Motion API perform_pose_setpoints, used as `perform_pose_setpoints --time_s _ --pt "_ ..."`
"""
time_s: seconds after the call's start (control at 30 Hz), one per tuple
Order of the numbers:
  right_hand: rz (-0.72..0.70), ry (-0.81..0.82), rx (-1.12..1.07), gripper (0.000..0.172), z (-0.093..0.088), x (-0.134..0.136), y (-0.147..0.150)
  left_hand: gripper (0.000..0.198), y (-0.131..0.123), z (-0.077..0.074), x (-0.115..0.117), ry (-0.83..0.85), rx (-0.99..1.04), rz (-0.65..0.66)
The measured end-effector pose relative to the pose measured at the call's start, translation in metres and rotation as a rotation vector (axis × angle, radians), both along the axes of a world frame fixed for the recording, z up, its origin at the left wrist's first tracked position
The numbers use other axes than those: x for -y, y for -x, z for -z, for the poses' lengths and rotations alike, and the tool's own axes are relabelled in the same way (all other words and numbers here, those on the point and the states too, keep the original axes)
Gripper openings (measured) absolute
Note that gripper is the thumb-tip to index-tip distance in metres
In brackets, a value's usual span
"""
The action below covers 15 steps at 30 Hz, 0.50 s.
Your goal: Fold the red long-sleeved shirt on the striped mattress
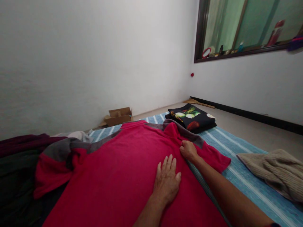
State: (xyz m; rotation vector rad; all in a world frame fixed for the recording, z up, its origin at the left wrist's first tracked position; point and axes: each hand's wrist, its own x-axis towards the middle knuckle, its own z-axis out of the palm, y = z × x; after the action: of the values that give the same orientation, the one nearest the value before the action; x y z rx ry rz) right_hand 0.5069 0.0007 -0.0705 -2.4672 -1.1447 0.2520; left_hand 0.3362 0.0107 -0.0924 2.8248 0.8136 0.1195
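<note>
A red shirt [118,170] with grey shoulder panels lies spread flat on a blue striped mat [239,176]. My left hand [167,181] rests flat on the shirt's body, fingers stretched out and together. My right hand [188,150] is closed, pinching the shirt's fabric near the right shoulder seam, by the short sleeve.
A folded black cloth with a fruit print [191,118] lies on the mat beyond the shirt. A beige knitted garment [274,171] lies at the right. Dark clothes [16,167] are piled at the left. An open cardboard box [118,116] sits by the white wall.
</note>
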Motion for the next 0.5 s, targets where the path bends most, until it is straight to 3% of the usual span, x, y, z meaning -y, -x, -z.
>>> perform_pose_setpoints --time_s 0.5 --pt "0.048 -0.005 -0.036 0.026 0.0113 0.0018 -0.0006 0.033 0.0024 -0.0061 0.0052 -0.006 0.082 0.197"
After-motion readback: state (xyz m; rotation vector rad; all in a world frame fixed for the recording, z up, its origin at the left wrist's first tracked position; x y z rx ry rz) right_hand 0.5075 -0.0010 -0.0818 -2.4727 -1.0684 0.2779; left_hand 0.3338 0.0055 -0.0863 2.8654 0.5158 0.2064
